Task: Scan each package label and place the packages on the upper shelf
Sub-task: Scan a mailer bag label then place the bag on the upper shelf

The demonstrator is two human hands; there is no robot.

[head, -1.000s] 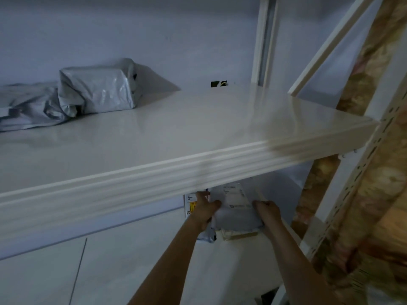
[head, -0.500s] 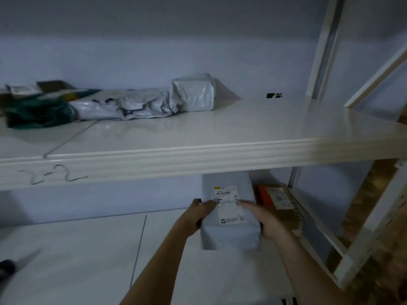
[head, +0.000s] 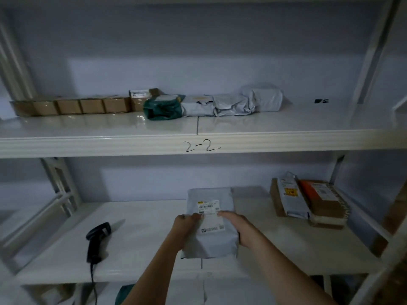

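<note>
Both hands grip the grey package (head: 210,225) over the lower shelf (head: 297,245), left hand (head: 186,225) and right hand (head: 240,227) curled round its sides; keep the label (head: 211,215) upward, then fetch the scanner (head: 97,241)

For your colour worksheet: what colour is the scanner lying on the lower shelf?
Black, seen in the head view: the scanner.

From my remote feed: a white shelving unit (head: 286,140) stands against a pale bluish wall (head: 198,51) in dim, cool light. The front lip of its upper board carries a handwritten "2-2" (head: 201,146). White uprights (head: 372,51) and a diagonal brace frame the right side, and a glossy lower board (head: 297,245) reflects faintly
</note>
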